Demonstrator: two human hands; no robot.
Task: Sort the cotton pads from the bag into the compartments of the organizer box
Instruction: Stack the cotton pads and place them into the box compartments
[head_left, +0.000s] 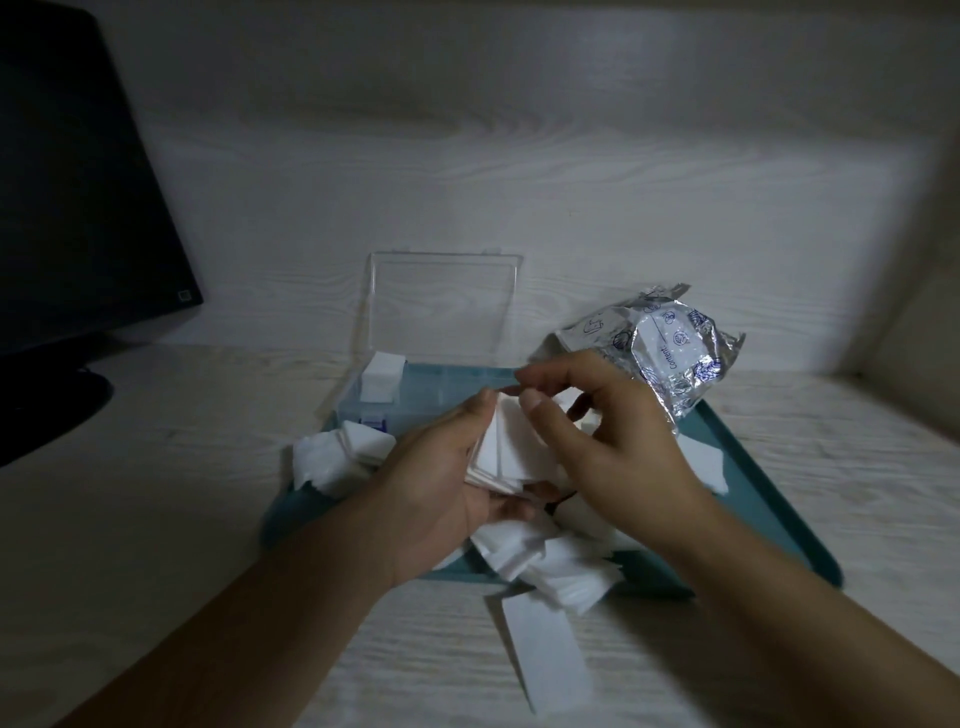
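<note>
Head view: 2 hands (441, 483) (597, 441), 1 pad stack (506, 449).

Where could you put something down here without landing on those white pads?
Bare desk lies between the monitor and tray, and right of the tray. The tray is crowded with pads, box and bag.

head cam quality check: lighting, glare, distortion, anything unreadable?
Head view: dim overall with dark vignetted corners; wide-angle bend shows in the curved desk edge and wall. Foil bag throws bright glare, its print mostly unreadable. White cotton pads held in the left hand are nearly blown out, edges hard to separate. Right hand is slightly soft.
</note>
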